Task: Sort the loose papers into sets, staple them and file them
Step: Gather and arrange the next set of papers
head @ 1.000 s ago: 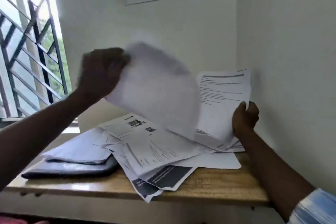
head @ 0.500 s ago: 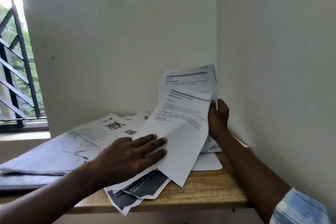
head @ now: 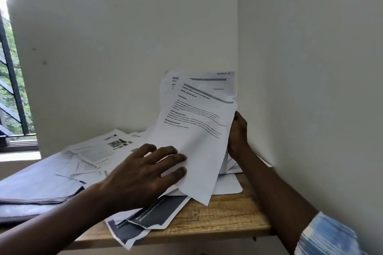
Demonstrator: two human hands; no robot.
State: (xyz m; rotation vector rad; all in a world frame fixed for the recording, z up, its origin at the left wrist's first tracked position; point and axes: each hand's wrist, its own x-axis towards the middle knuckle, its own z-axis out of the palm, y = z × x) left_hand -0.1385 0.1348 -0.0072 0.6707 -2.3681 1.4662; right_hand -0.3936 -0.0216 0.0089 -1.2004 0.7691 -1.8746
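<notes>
Left hand point(head: 143, 174) first: fingers point(head: 172, 163) straight and spread fairly wide, pressing flat on the lower part of the front sheet point(head: 196, 130), not gripping anything. Right hand point(head: 238, 138) next: fingers point(head: 239, 120) curled round the right edge of a small upright stack point(head: 199, 75), propping it up in the corner beside the wall. Further out: messy pile point(head: 99, 151) of loose papers all over the wooden table point(head: 217, 219), a couple with dark printed blocks hanging off the front edge, plus a grey folder point(head: 31, 188) lying at the left. No stapler in sight. Looks like the sorting step, fairly early, with nothing visibly stapled or filed. Next up, probably: squaring that front sheet against the stack, then going back into the pile with the left hand for a matching page. Calls for a light touch, to avoid creasing thin paper or nudging sheets off the edge.
</notes>
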